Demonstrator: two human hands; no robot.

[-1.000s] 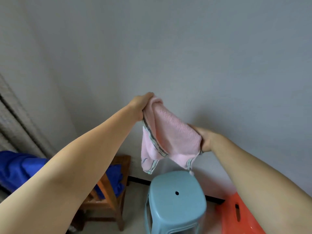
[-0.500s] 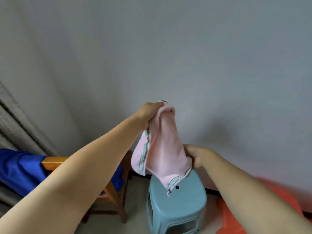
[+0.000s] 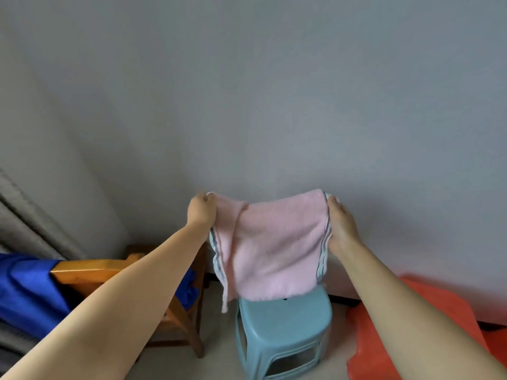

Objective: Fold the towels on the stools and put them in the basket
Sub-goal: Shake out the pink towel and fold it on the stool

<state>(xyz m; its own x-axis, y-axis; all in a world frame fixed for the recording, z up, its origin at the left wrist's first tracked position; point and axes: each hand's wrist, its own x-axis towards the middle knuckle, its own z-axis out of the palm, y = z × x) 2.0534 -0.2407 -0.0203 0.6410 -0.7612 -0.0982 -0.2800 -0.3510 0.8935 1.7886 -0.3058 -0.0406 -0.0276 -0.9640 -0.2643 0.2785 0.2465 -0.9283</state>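
Note:
A pink towel (image 3: 271, 248) with grey-striped side edges hangs spread out in the air above a light blue plastic stool (image 3: 285, 325). My left hand (image 3: 201, 211) grips its upper left corner. Along the towel's right edge my right hand (image 3: 340, 223) holds it, fingers curled onto the upper right corner. The towel's lower edge hangs just over the back of the stool's seat and hides part of it. No basket is in view.
An orange-red plastic stool (image 3: 417, 325) stands at the lower right. To the left is a wooden chair (image 3: 93, 268) with blue cloth (image 3: 24, 289) draped on it, and a grey curtain (image 3: 24, 229). A grey wall is close behind.
The towel was bunched between my hands, left hand high and right hand low. My hands have moved apart to the same height, and the towel now hangs spread flat.

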